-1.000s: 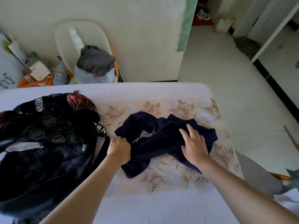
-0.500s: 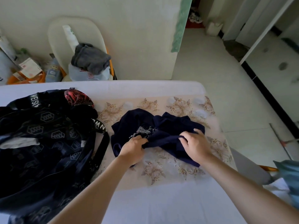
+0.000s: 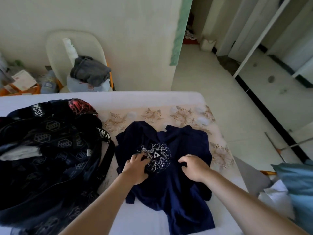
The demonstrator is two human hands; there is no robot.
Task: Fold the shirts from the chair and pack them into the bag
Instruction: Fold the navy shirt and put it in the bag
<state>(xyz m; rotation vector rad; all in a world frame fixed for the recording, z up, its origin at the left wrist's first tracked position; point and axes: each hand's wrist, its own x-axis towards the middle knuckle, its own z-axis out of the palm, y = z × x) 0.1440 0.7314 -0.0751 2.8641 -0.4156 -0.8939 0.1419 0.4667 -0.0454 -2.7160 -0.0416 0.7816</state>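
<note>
Both at once: with left hand (image 3: 135,168) and right hand (image 3: 194,167) each pinching the shirt (image 3: 177,192) (on the bed (image 3: 144,219) beneath them, bag (image 3: 50,158) just left), pull outward evenly and smooth flat before folding.

From my remote seat, all I see of the person is two bare hands and two bare forearms. The left hand (image 3: 135,168) shows at centre frame, its forearm (image 3: 101,202) reaching the bottom edge. The right hand (image 3: 194,168) shows just right of centre, its forearm (image 3: 245,200) reaching the lower right corner.
</note>
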